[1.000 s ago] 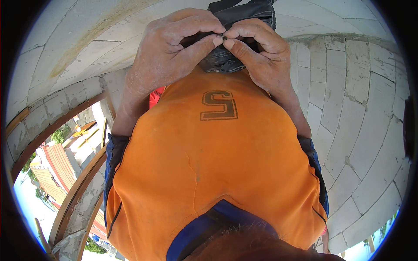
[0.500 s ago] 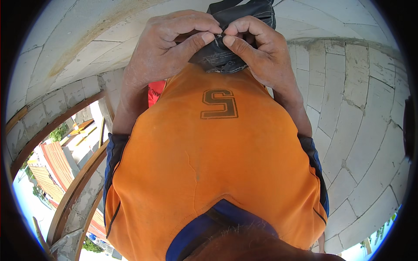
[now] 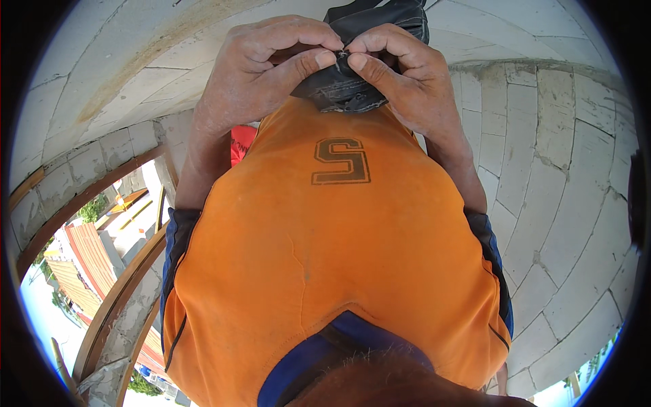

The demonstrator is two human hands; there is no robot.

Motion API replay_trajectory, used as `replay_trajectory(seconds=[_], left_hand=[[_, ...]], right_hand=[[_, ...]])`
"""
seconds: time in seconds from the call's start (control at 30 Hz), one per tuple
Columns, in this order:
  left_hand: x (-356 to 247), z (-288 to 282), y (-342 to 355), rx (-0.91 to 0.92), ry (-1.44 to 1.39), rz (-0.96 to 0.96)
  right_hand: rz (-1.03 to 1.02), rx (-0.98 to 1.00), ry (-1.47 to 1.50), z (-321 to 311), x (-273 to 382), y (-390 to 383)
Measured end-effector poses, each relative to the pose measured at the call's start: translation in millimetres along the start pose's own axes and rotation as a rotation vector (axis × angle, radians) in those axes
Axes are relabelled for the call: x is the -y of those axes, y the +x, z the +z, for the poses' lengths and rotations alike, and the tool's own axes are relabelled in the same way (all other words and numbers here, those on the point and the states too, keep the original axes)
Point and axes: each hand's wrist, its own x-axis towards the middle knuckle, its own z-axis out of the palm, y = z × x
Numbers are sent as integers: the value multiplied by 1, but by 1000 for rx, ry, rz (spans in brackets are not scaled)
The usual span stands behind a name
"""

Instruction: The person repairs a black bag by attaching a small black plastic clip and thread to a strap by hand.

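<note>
At the top of the view, a black leather-like piece with pale stitching (image 3: 349,91), creased and worn, lies between my hands; its exact kind cannot be told. My left hand (image 3: 268,64) is closed, thumb and forefinger pinching at a small pale frayed spot on its upper edge. Opposite it, my right hand (image 3: 407,74) pinches the same spot, thumb tip and forefinger almost meeting those of the left. Whatever small thing sits between the fingertips is too small to make out. My other fingers curl in behind and are partly hidden.
My orange shirt (image 3: 325,237) fills the middle. Pale block walls (image 3: 536,183) curve around me. On the left a wood-framed opening (image 3: 122,298) shows a reddish corrugated roof (image 3: 88,254) outside. A bit of red cloth (image 3: 241,142) shows beside my left forearm.
Almost nothing differs. Both hands keep their pinch on the black piece, with only a slight shift of the fingertips.
</note>
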Motion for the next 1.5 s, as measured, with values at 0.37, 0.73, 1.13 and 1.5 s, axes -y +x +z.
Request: replay_trajectory(seconds=[0.37, 0.73, 1.13, 1.5], left_hand=[[-6, 10, -1, -56, 44, 25], [-11, 11, -8, -66, -40, -39], [-16, 14, -14, -97, -39, -48], [-18, 7, -14, 20, 123, -14]], right_hand=[[23, 32, -41, 0, 4, -4], [-23, 35, -41, 6, 6, -10], [-52, 17, -70, 11, 12, -16], [-84, 8, -132, 15, 12, -17]])
